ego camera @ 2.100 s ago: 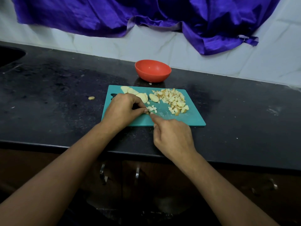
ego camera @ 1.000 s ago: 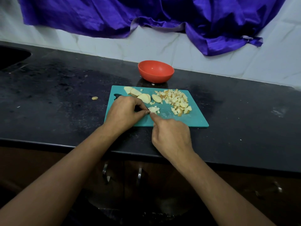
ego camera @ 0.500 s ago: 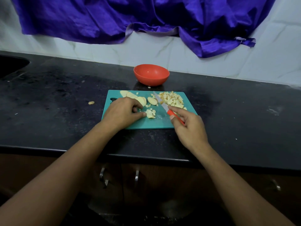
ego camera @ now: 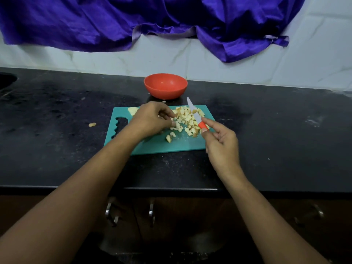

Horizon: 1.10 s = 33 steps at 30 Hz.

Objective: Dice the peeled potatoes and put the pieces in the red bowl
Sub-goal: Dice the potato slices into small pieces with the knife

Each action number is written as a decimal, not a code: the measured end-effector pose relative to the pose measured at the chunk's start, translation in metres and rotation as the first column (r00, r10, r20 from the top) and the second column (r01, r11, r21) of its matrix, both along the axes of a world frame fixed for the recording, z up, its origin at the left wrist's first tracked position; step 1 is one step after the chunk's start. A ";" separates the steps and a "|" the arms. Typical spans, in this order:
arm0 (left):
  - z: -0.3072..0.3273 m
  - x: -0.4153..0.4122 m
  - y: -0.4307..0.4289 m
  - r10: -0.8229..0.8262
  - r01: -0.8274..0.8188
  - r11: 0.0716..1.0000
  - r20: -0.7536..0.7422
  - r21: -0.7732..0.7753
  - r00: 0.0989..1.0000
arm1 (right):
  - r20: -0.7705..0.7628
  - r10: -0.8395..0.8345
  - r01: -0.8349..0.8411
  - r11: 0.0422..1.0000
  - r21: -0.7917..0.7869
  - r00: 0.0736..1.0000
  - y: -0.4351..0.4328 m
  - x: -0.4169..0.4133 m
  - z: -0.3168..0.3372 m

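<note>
A teal cutting board (ego camera: 182, 144) lies on the black counter with a heap of diced potato (ego camera: 187, 119) on its right half. A potato slice (ego camera: 133, 110) shows at the board's far left corner. My left hand (ego camera: 152, 119) hovers over the board's middle with curled fingers, covering the other slices; whether it holds one I cannot tell. My right hand (ego camera: 219, 141) holds a small knife (ego camera: 194, 113) with an orange handle, blade lifted and pointing toward the red bowl (ego camera: 165, 85). The bowl stands behind the board and looks empty.
One potato scrap (ego camera: 92, 124) lies on the black counter (ego camera: 57, 140) left of the board, and a tiny bit (ego camera: 163, 101) sits in front of the bowl. A sink edge (ego camera: 7, 79) is at the far left. Purple cloth (ego camera: 152, 20) hangs on the wall.
My right hand lifted the knife off the board and drew back right. My left hand moved from the near small pile up toward the slices and the diced heap.
</note>
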State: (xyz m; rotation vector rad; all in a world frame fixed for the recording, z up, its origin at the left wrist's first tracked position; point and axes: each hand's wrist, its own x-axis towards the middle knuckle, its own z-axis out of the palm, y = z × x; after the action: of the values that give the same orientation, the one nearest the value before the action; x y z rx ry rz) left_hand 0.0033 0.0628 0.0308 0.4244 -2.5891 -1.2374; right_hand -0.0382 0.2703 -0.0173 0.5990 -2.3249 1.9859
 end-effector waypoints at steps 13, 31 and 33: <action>0.002 -0.009 0.005 -0.112 0.136 0.987 0.241 -0.089 0.964 | -0.002 0.010 -0.010 1.000 0.015 1.000 -0.002 -0.001 -0.001; 0.017 -0.014 -0.047 -0.001 0.011 0.973 0.045 -0.233 0.999 | -0.007 0.024 -0.024 0.997 0.067 1.000 -0.002 -0.001 -0.001; 0.013 -0.020 -0.041 -0.064 0.099 0.944 0.120 -0.315 0.991 | -0.007 0.023 -0.022 0.997 0.068 1.000 -0.002 -0.001 -0.002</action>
State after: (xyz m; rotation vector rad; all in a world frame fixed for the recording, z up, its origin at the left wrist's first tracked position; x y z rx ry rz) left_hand -0.0167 0.0217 0.0443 0.3284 -2.8581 -0.8099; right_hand -0.0394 0.2683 -0.0188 0.6379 -2.4004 1.9170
